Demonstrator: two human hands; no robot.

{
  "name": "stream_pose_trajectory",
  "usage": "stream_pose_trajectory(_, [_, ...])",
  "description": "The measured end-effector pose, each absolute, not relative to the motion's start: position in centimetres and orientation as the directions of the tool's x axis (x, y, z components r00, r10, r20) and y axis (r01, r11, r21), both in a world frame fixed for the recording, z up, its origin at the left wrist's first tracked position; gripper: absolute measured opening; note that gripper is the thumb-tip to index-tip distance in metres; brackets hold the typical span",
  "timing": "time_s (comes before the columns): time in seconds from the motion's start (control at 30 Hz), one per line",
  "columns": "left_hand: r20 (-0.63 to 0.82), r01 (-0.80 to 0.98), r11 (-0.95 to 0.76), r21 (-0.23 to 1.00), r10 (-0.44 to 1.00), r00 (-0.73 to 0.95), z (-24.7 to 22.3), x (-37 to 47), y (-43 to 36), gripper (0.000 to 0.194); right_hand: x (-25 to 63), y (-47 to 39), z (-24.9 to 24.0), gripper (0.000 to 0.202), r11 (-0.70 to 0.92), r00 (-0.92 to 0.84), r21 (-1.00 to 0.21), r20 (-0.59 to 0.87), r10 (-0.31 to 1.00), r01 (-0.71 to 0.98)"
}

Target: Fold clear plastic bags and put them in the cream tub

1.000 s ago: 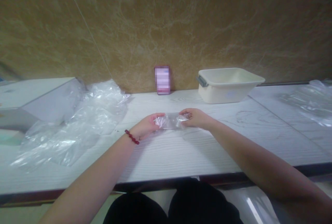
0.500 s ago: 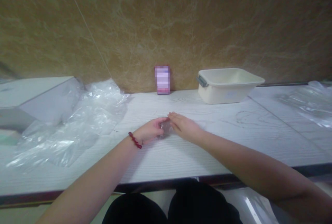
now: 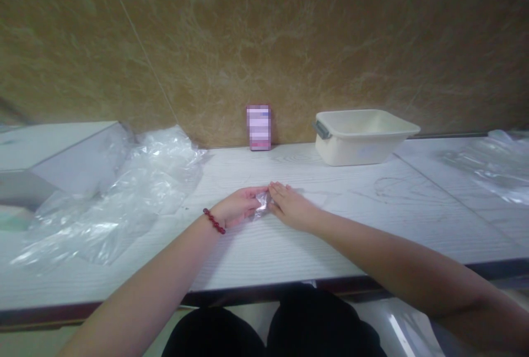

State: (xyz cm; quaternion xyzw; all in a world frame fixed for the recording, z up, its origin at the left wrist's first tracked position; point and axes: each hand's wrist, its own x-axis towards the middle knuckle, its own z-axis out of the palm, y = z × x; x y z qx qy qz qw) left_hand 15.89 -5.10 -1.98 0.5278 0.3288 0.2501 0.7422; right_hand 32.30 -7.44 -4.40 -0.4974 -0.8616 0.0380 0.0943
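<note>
A small piece of clear, shiny plastic [image 3: 262, 204] lies between my two hands over the middle of the white tabletop [image 3: 264, 258]. My left hand [image 3: 242, 205], with a red bead bracelet [image 3: 214, 221] at its wrist, grips the plastic between thumb and fingers. From the other side my right hand [image 3: 291, 206] rests with its fingers stretched out flat, touching the plastic's right edge. The fingertips of both hands meet at the top.
Against the wall stand a blurred phone-like object [image 3: 259, 128] and a cream tub [image 3: 355, 149] with a grey handle. Crumpled clear plastic [image 3: 152, 180] and a white box [image 3: 78, 153] are at the left. More clear plastic [image 3: 500, 161] lies far right.
The clear plastic between my hands looks more crumpled and brighter. My right hand has shifted slightly down, its fingers a little more spread. My left hand has barely moved.
</note>
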Motion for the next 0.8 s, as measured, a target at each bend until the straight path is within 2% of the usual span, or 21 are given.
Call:
stream_pose_trajectory(0.17, [-0.143,0.048,0.144,0.988,0.775,0.616,-2.7,16.3,-4.9,0.046,32.4,-7.5,-4.7,0.056,0.512,-0.499,-0.114,0.123,0.858,0.852])
stream_pose_trajectory(0.3, [-0.109,0.234,-0.003,0.972,0.879,0.464,-3.6,16.0,-4.3,0.045,32.4,-7.7,-4.6,0.056,0.520,-0.510,-0.088,0.112,0.853,0.850])
stream_pose_trajectory(0.37, [-0.046,0.356,-0.110,0.928,0.915,0.401,-3.7,15.8,-4.0,0.044,32.4,-7.7,-4.5,0.056,0.522,-0.513,-0.078,0.108,0.852,0.850])
stream_pose_trajectory(0.47, [0.213,0.552,-0.396,0.734,0.906,0.366,-3.5,15.8,-4.1,0.039,32.4,-7.8,-4.5,0.055,0.524,-0.516,-0.062,0.116,0.849,0.849])
stream_pose_trajectory(0.57, [0.381,0.621,-0.613,0.488,0.790,0.480,-3.2,16.4,-5.0,0.036,32.3,-7.9,-4.3,0.054,0.530,-0.522,-0.039,0.131,0.843,0.847])
stream_pose_trajectory(0.7, [0.351,0.575,-0.753,0.319,0.658,0.667,-3.5,18.0,-6.2,0.038,32.3,-8.0,-4.0,0.049,0.566,-0.561,-0.008,0.115,0.820,0.824])
stream_pose_trajectory(0.8, [0.287,0.605,-0.757,0.246,0.654,0.700,-4.0,18.7,-6.6,0.042,32.3,-8.1,-3.8,0.048,0.592,-0.592,0.024,0.075,0.802,0.805])
